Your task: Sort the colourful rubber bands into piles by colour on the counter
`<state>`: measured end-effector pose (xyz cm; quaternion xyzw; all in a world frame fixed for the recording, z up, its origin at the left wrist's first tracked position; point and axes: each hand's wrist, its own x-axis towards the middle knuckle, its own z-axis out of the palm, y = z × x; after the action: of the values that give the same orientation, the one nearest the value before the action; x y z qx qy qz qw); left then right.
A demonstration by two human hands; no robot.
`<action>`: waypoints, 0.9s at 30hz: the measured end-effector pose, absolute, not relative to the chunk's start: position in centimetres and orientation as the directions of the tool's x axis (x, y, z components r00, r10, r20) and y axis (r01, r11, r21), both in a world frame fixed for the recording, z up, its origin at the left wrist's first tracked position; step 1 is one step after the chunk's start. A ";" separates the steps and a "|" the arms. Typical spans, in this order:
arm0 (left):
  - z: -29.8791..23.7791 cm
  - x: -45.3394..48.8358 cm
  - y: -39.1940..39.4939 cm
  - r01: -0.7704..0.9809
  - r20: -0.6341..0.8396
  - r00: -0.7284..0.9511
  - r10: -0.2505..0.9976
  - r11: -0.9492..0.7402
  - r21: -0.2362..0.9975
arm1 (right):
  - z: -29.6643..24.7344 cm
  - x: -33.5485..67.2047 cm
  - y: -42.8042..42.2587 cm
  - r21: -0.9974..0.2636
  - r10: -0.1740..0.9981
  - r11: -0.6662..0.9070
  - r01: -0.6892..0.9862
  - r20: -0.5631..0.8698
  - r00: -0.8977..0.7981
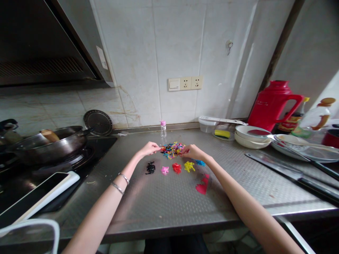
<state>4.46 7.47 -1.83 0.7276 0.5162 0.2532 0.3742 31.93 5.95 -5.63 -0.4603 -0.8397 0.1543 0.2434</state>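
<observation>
A mixed heap of small coloured rubber bands [172, 149] lies on the steel counter [164, 197]. My left hand [148, 148] reaches its left edge with fingers pinched together. My right hand [192, 152] pinches at the heap's right edge. In front of the heap sit small sorted piles: black [150, 168], pink [165, 170], red [177, 168], yellow [189, 166] and blue [200, 163]. What each pinch holds is too small to make out.
A small clear bottle with a pink cap [163, 128] stands behind the heap. A wok [50, 144] sits on the stove at left, with a phone [37, 197] near it. Bowls [250, 135], a red thermos [272, 104] and a long knife [288, 173] lie at right.
</observation>
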 end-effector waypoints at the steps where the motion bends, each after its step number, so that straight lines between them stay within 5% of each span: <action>1: -2.3 4.8 7.8 0.534 0.009 0.300 0.954 -0.176 0.827 | -5.7 31.7 5.9 -0.480 0.850 0.525 0.702 0.268 -0.453; 6: -3.9 5.9 8.3 0.391 0.057 0.156 0.986 -0.115 0.913 | -6.2 31.0 5.7 -0.448 0.875 0.485 0.751 0.254 -0.413; 18: -5.4 6.3 7.9 0.429 0.127 0.217 0.968 -0.212 0.878 | -6.5 30.8 5.7 -0.428 0.864 0.503 0.751 0.272 -0.424; 27: -5.6 6.9 7.7 0.435 0.143 0.236 0.961 -0.236 0.869 | -3.4 30.8 4.5 -0.616 0.715 0.618 0.488 0.184 -0.675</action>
<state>6.88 7.66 -5.58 0.6974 0.5005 0.3627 0.3628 30.84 4.50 -3.40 -0.3438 -0.8745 0.2694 0.2110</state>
